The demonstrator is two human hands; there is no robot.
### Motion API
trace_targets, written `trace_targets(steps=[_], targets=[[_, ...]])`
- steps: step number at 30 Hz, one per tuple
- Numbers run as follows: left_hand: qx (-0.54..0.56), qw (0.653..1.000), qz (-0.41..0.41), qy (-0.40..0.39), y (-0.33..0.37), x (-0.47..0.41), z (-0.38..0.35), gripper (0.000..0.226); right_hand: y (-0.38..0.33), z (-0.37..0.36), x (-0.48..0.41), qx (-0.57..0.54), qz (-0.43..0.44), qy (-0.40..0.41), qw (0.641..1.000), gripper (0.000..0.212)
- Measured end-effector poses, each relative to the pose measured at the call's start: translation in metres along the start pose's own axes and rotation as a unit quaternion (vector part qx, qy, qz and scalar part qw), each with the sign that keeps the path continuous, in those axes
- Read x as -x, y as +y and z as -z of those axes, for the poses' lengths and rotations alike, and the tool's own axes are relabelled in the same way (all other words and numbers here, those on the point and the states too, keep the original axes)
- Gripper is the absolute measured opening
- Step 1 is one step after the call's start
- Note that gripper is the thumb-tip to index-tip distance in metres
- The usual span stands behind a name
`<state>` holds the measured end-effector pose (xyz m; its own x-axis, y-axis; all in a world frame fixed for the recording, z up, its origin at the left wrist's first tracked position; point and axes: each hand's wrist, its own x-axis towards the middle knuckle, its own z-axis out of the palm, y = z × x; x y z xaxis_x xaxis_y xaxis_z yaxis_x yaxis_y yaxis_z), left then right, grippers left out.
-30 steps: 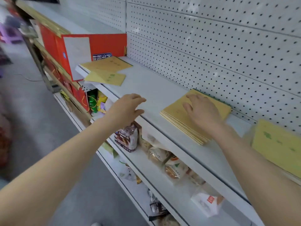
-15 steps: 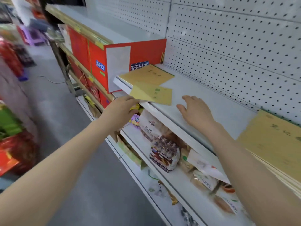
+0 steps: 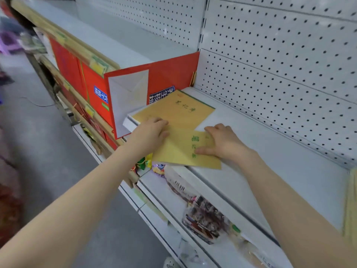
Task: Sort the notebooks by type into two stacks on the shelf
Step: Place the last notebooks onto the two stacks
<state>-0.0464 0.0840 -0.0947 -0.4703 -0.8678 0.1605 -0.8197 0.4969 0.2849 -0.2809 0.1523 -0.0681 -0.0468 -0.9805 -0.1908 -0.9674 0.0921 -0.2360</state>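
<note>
one notebook [image 3: 177,151] lies flat under left hand [image 3: 152,132] and right hand [image 3: 224,142].

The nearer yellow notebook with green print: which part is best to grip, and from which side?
Grip the nearer notebook at its front left corner, coming from the aisle side. It lies flat on the shelf, but that corner seems to overhang the front edge, leaving room for fingers beneath and a thumb on top.

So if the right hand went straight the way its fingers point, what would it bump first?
Probably the far notebook. The right hand rests on the near notebook, fingers aimed at the far one's edge close ahead. The red box stands further behind it.
</note>
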Motion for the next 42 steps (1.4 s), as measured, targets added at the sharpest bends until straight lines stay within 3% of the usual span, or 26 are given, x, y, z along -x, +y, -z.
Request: trace_targets(steps=[7,11,14,17,20,21,24,26,29,31,33,35,37,42], targets=[[-0.084,0.994,0.044,-0.062,-0.02,-0.078,-0.014,0.062,-0.003,0.004,-0.015,-0.061,-0.082,-0.023,0.995,0.102],[-0.096,0.991,0.036,-0.089,-0.027,-0.101,-0.015,0.086,-0.003,0.008,-0.016,-0.079,-0.139,-0.035,0.986,0.079],[-0.062,0.996,-0.004,-0.063,-0.027,-0.105,-0.014,0.08,-0.007,0.019,-0.011,-0.104,-0.171,-0.047,0.979,0.058],[0.0,0.998,-0.017,-0.068,-0.027,-0.109,-0.011,0.083,-0.008,0.029,-0.004,-0.115,-0.229,0.032,0.966,0.061],[0.089,0.993,-0.017,-0.081,-0.029,-0.115,-0.008,0.108,-0.014,0.024,0.002,-0.143,-0.321,0.162,0.922,0.094],[0.126,0.988,-0.014,-0.092,-0.029,-0.116,-0.007,0.113,-0.017,0.018,0.006,-0.157,-0.362,0.184,0.9,0.095],[0.229,0.966,0.017,-0.117,-0.032,-0.115,-0.011,0.109,-0.027,-0.001,0.021,-0.14,-0.475,0.175,0.851,0.056],[0.262,0.959,0.005,-0.105,-0.035,-0.111,-0.013,0.088,-0.033,-0.009,0.034,-0.103,-0.524,0.136,0.835,0.053],[0.322,0.943,-0.048,-0.077,-0.032,-0.106,-0.014,0.047,-0.035,-0.018,0.052,-0.129,-0.51,0.132,0.84,0.055],[0.361,0.927,-0.071,-0.066,-0.028,-0.102,-0.012,0.042,-0.039,-0.019,0.066,-0.251,-0.465,0.164,0.833,0.054],[0.387,0.916,-0.092,-0.047,-0.022,-0.096,-0.009,0.038,-0.045,-0.02,0.083,-0.386,-0.412,0.216,0.796,0.049],[0.414,0.904,-0.095,-0.042,-0.016,-0.089,-0.005,0.034,-0.05,-0.025,0.099,-0.426,-0.374,0.311,0.763,0.029],[0.444,0.891,-0.083,-0.047,-0.012,-0.083,-0.001,0.033,-0.053,-0.03,0.114,-0.47,-0.342,0.405,0.706,0.015],[0.482,0.869,-0.09,-0.068,0.006,-0.064,0.012,0.03,-0.049,-0.031,0.151,-0.559,-0.293,0.496,0.596,0.014]])
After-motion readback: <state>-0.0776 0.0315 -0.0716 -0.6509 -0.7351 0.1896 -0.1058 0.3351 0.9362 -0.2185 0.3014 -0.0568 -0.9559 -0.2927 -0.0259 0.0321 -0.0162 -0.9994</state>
